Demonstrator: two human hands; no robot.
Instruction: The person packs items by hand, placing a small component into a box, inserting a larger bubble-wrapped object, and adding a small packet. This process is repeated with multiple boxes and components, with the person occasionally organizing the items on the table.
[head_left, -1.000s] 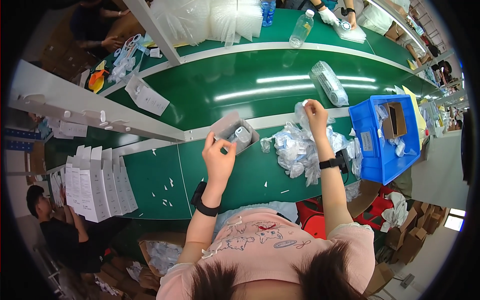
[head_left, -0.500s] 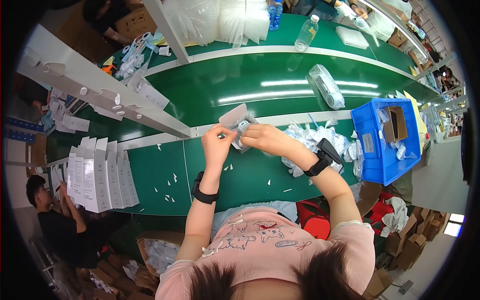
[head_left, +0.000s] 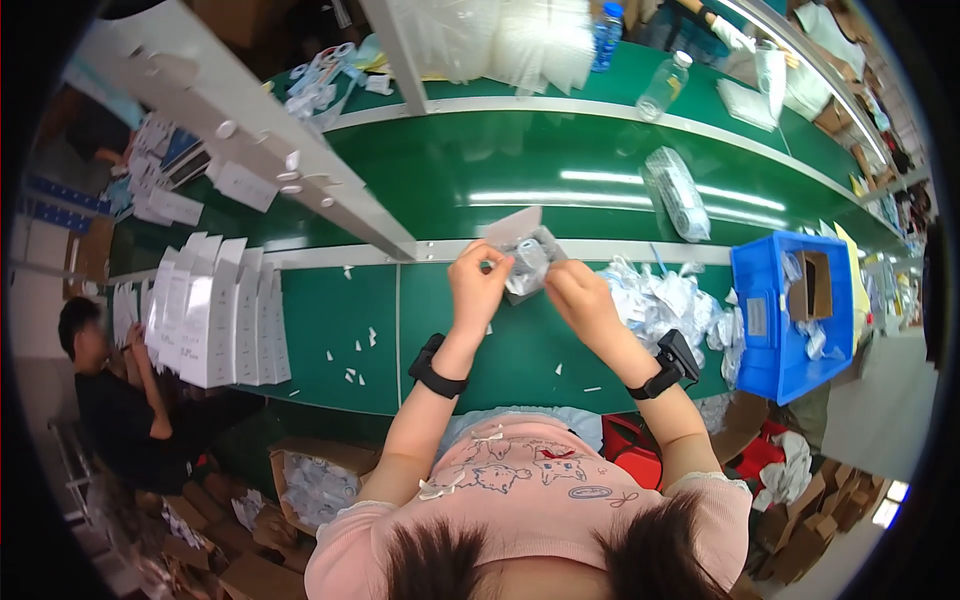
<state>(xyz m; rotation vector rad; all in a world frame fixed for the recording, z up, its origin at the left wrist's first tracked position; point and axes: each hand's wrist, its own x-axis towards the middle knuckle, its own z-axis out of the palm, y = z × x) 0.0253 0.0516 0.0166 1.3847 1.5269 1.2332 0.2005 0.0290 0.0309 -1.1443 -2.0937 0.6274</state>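
A small open box [head_left: 520, 298] rests on the green table in front of me, its lid flap [head_left: 514, 224] standing up on the far side. Inside lies a pale item [head_left: 530, 252] wrapped in clear plastic. My left hand [head_left: 478, 285] is at the box's left side, thumb and fingertips pinched together beside the plastic; whatever they hold is too small to make out. At the right edge of the box, my right hand [head_left: 585, 300] has its fingers closed and pointing down, hiding what is in them.
Crumpled plastic-wrapped pieces [head_left: 665, 305] lie right of my hands, beside a blue bin [head_left: 752, 350]. White cartons [head_left: 205, 325] stand in a row at left. A bubble-wrapped bundle [head_left: 680, 195] sits beyond. A metal post [head_left: 330, 185] rises at left; a person [head_left: 115, 390] sits far left.
My right hand has drawn back from over the box to its right edge, uncovering the wrapped item. My left hand stays at the left side. The whole view has shifted slightly.
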